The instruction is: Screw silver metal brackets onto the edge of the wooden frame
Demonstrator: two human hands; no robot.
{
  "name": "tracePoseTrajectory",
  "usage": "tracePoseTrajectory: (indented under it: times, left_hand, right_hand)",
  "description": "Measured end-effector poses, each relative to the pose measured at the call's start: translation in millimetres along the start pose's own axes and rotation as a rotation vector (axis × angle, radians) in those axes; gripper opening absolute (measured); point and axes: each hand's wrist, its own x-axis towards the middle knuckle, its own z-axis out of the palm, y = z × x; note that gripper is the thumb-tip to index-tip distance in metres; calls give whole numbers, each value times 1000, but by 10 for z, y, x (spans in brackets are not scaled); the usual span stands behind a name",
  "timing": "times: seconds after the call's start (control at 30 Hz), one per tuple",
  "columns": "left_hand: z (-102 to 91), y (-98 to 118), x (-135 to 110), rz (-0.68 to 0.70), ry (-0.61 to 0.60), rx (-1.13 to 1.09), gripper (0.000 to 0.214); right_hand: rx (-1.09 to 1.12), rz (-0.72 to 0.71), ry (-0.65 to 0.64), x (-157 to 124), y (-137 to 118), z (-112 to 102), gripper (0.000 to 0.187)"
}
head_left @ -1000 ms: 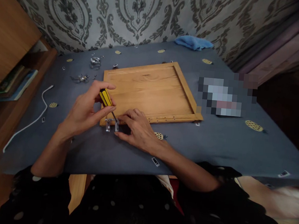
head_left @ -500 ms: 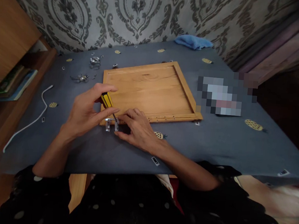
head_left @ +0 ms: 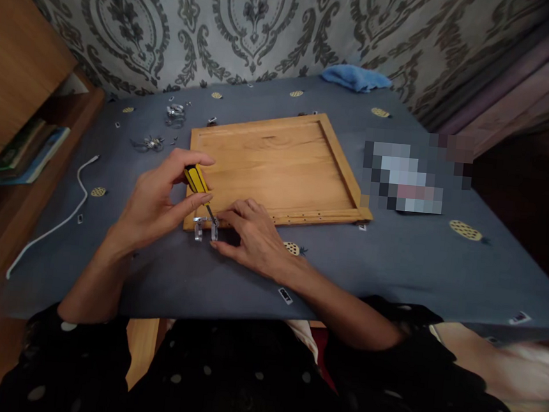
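Note:
My left hand [head_left: 160,199] is closed round a yellow and black screwdriver [head_left: 196,180], whose tip points down at a small metal hinge [head_left: 205,227] on the near left corner of a wooden cabinet door [head_left: 278,164]. The door lies flat on a grey-blue tablecloth [head_left: 395,255]. My right hand [head_left: 247,236] rests on the door's near edge, fingers curled and pressed by the hinge, thumb on the cloth.
Loose metal hinge parts [head_left: 174,115] and screws [head_left: 149,144] lie behind the door at left. A white cable [head_left: 69,210] runs along the left edge. A blue cloth [head_left: 355,77] sits by the patterned wall. A wooden shelf with books [head_left: 24,152] stands at left.
My left hand rolled the screwdriver handle between thumb and fingers, shifting slightly down and back up. The right hand and the door stayed where they were.

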Motion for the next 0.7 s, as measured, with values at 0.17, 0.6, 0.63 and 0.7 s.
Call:
tracePoseTrajectory:
  times: [0.17,0.6,0.63,0.7]
  left_hand:
    - [-9,41,-2,-45,72,-110,41]
    - [17,-3,-19,-2,19,-37,39]
    - [18,-4,-17,2,17,-29,39]
    - [18,0,-10,8,9,-16,38]
  right_hand:
    - [-5,-2,-13,-4,1,-6,40]
    - [-6,-14,6,1,9,9,39]
    - [-5,-16,9,1,11,12,39]
    - [-6,-15,9,0,11,15,40]
